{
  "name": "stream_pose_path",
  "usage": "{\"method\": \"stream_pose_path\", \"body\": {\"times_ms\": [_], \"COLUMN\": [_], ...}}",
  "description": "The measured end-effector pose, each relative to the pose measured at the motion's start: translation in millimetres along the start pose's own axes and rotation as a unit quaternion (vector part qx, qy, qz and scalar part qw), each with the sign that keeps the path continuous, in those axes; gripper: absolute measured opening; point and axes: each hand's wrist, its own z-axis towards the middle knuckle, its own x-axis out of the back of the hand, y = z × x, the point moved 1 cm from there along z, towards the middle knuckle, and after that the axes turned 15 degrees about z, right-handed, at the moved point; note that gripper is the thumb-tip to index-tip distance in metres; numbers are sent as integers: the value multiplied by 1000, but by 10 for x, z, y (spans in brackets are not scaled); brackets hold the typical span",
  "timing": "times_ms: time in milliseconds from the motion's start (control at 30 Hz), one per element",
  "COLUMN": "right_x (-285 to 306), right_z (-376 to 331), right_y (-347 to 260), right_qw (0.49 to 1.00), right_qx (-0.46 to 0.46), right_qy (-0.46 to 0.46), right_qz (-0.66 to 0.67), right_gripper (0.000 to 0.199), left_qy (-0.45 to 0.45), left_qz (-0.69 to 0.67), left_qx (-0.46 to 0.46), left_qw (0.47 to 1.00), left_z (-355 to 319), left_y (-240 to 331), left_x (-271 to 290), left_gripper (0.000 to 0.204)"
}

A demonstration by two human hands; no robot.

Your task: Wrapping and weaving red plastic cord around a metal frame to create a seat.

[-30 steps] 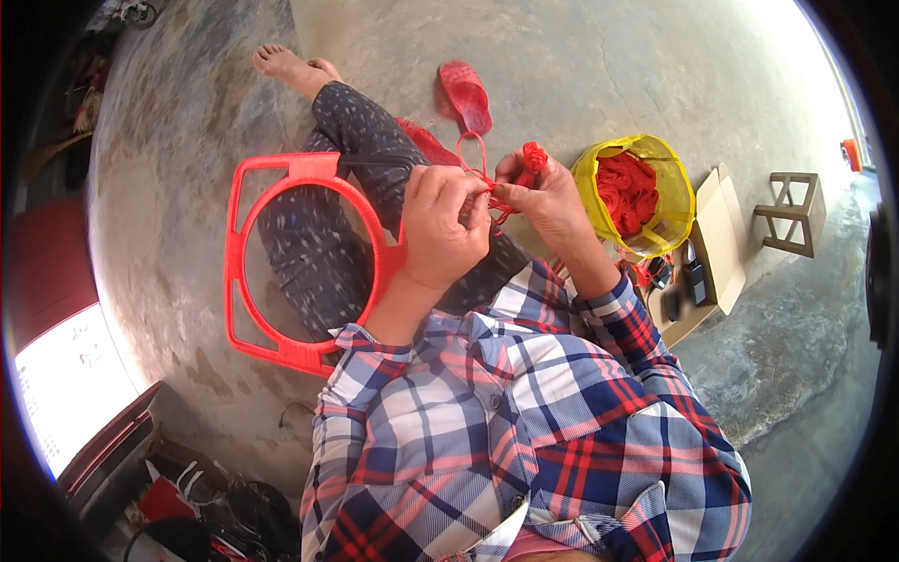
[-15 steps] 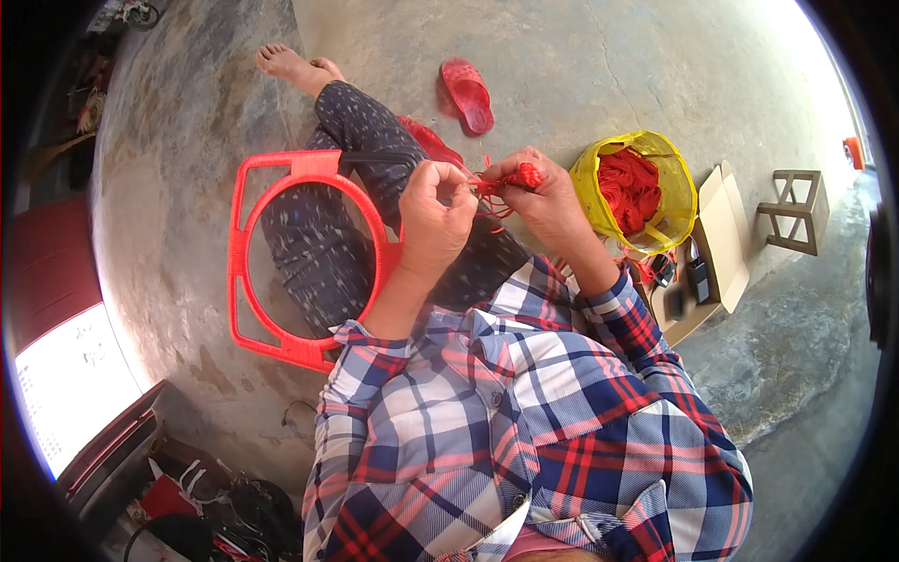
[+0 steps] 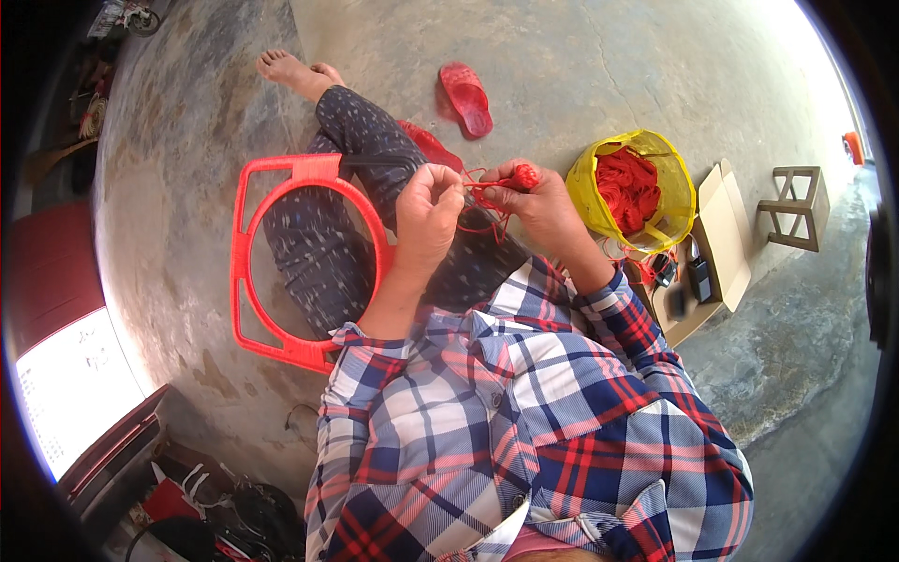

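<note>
Above my lap, my right hand point(image 3: 538, 208) is closed around a small bundle of red cord point(image 3: 526, 176), its rounded end sticking out past the fingers. Loose red strands hang under it between the hands. My left hand point(image 3: 429, 211) pinches at the end of a thin strand leading to the bundle; the fingertips partly hide it. Across my legs, left of that hand, lies a frame point(image 3: 242, 262) wrapped in red cord, with a round opening inside a squarish outline. A bare dark bar point(image 3: 375, 161) of the frame shows at its top right.
A yellow basket point(image 3: 582, 183) holding red cord point(image 3: 627, 187) stands to the right. Beside it is an open cardboard box point(image 3: 726, 234) with small black items. A small wooden stool point(image 3: 796, 211) is farther right; a red slipper point(image 3: 466, 98) lies ahead on the concrete floor.
The left hand has shifted slightly left and down, and the gap between the two hands is a little wider. The right hand still grips the bundle.
</note>
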Motion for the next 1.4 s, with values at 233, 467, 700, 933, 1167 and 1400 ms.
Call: {"method": "stream_pose_path", "body": {"times_ms": [233,467,700,933,1167,1400], "right_x": [89,89,31,21,-1,70], "right_z": [-33,-35,-45,-40,-26,-19], "right_y": [-81,-65,-79,-19,84,27], "right_qw": [990,983,981,961,953,994], "right_qx": [-60,-59,-52,-76,-72,-61], "right_qy": [15,-3,0,15,4,-13], "right_qz": [124,175,186,265,294,94], "right_gripper": [12,15,16,17,16,12], "left_qy": [3,113,90,117,84,-48], "left_qz": [-3,214,379,352,324,18], "left_qx": [4,-156,-277,-256,-179,67], "left_qw": [1000,958,878,893,925,996], "left_z": [1,10,-41,-66,-17,28], "left_y": [68,148,275,292,102,-11], "left_x": [-55,-13,-86,-102,-99,43], "left_gripper": [9,15,22,15,12,10]}}
